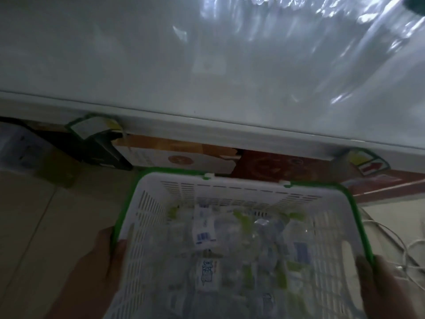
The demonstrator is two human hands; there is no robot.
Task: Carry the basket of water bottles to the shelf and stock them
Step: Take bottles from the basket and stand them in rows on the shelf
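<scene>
A white slatted plastic basket [230, 187] with a green rim fills the lower middle of the head view. Several clear water bottles [230, 245] with white-and-blue labels and green caps lie jumbled inside it. My left hand [101, 263] grips the basket's left rim, thumb over the edge. On the right rim, my right hand [377, 282] holds on the same way. The basket's far edge is just below the front lip of a white shelf [207, 65], whose top surface is bare and shiny. The image is blurred.
Plastic-wrapped packs [345, 24] glint at the shelf's back right. Price tags [92, 127] hang from the shelf lip. Orange and red cartons [264, 164] sit on the level below. Beige floor tiles [34, 215] lie to the left, and a white cable [395, 245] lies to the right.
</scene>
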